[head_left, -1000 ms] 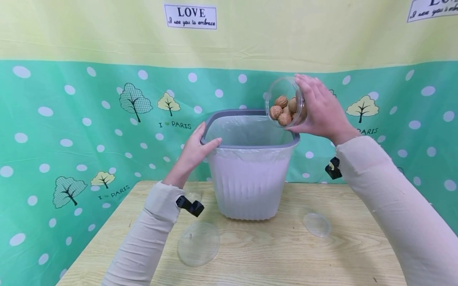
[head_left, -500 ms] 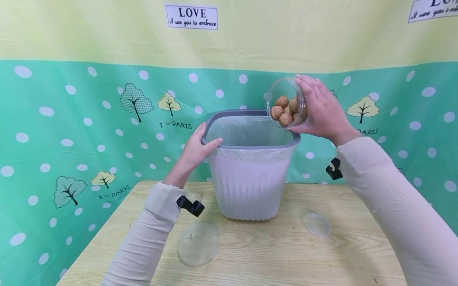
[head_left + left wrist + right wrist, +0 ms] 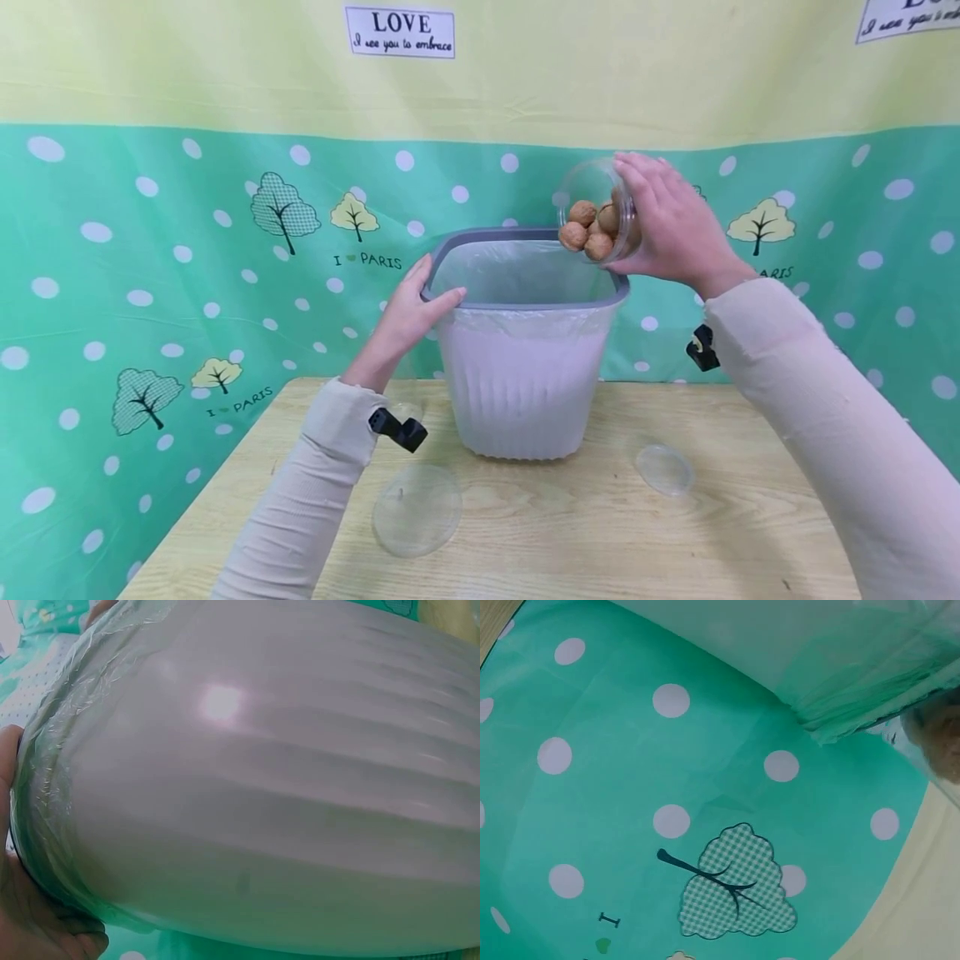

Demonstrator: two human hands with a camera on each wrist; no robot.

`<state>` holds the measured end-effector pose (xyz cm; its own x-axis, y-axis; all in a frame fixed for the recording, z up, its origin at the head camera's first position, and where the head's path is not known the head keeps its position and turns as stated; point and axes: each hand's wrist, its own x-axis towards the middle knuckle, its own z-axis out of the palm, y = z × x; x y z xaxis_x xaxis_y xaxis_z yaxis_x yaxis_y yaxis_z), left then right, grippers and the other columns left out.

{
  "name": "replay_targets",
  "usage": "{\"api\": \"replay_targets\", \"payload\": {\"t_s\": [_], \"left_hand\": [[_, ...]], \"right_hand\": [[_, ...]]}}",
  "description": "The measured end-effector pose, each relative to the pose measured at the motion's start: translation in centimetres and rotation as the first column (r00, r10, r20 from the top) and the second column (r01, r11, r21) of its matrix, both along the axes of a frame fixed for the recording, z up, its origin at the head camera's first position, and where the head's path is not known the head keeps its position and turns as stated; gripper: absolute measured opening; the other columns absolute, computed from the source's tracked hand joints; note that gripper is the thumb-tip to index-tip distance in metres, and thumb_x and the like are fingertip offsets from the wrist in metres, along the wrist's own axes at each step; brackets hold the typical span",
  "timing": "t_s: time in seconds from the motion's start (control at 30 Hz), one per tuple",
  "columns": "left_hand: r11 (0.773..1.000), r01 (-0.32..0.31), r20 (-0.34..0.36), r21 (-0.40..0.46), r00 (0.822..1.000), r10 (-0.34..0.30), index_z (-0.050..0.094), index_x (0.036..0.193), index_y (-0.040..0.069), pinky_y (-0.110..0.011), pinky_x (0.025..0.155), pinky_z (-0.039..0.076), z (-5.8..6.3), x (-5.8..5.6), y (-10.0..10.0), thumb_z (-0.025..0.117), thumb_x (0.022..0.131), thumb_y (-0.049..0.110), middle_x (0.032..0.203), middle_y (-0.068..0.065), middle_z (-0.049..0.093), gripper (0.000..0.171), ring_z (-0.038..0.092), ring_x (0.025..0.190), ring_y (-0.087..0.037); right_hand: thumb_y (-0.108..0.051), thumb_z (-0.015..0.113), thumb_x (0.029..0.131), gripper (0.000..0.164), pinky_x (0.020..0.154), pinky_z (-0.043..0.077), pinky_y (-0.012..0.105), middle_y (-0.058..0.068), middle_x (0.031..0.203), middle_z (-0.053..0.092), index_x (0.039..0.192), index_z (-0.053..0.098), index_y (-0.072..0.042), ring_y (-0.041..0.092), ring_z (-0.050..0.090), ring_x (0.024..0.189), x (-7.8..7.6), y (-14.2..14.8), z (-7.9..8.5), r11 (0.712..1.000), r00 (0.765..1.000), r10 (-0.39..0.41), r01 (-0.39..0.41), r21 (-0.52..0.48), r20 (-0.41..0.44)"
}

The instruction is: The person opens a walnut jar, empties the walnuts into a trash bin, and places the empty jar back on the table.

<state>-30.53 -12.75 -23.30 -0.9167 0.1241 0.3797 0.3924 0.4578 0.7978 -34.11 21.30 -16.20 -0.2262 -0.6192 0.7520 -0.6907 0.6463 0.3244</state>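
A white trash can [image 3: 525, 392] with a grey rim stands upright, lined with a clear plastic bag [image 3: 525, 275]. My left hand [image 3: 411, 312] grips the rim at its left corner, thumb across the top; in the left wrist view the curled fingertips [image 3: 86, 941] show by the bag's edge. Over the can's right rim, my right hand [image 3: 671, 225] holds a clear plastic jar [image 3: 592, 179] tilted on its side, its mouth facing left. Several walnuts [image 3: 598, 246] lie inside near the mouth. Only a blurred walnut [image 3: 941, 735] and part of the jar show in the right wrist view.
On the wooden table [image 3: 555, 533] lie a large clear round lid [image 3: 417, 511] at front left and a smaller clear lid [image 3: 665, 470] at right. Another clear item [image 3: 407, 414] sits partly behind the left wrist. A patterned curtain [image 3: 150, 250] hangs behind.
The jar in my right hand has tipped slightly further left, and the walnuts have shifted toward its mouth. My left hand stays on the can's rim.
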Motion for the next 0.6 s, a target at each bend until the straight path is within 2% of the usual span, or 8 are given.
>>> {"api": "replay_targets", "payload": {"t_s": [0.17, 0.4, 0.6], "left_hand": [[1.0, -0.002, -0.004, 0.0, 1.0, 0.002, 0.013, 0.15, 0.002, -0.038, 0.115, 0.016, 0.03, 0.0, -0.01, 0.062, 0.087, 0.035, 0.158, -0.008, 0.01, 0.086, 0.008, 0.144, -0.022], [1.0, 0.001, -0.01, -0.003, 1.0, -0.001, 0.013, 0.149, 0.001, -0.039, 0.116, 0.015, -0.01, -0.08, -0.01, 0.062, 0.087, 0.035, 0.158, -0.008, 0.009, 0.086, 0.008, 0.144, -0.022], [1.0, -0.003, -0.002, 0.0, 1.0, 0.003, 0.013, 0.15, 0.002, -0.039, 0.115, 0.015, 0.01, 0.01, 0.0, 0.062, 0.088, 0.035, 0.158, -0.008, 0.009, 0.086, 0.008, 0.144, -0.022]], "right_hand": [[-0.02, 0.091, 0.052, 0.11, 0.114, 0.021, 0.043, 0.024, 0.143, 0.037, 0.139, 0.028, 0.005, 0.039, 0.032, 0.132, -0.08, 0.19, -0.31, 1.0, 1.0, 0.007, -0.007, -0.017, 0.011], [-0.03, 0.092, 0.052, 0.115, 0.115, 0.018, 0.044, 0.025, 0.144, 0.035, 0.14, 0.027, 0.005, 0.04, 0.031, 0.133, -0.13, 0.0, -0.46, 1.0, 1.0, -0.021, 0.021, -0.009, 0.022], [-0.032, 0.092, 0.053, 0.118, 0.115, 0.017, 0.043, 0.023, 0.146, 0.032, 0.143, 0.024, 0.003, 0.038, 0.029, 0.135, -0.06, 0.12, -0.45, 0.999, 0.998, -0.046, 0.046, 0.001, 0.042]]}}
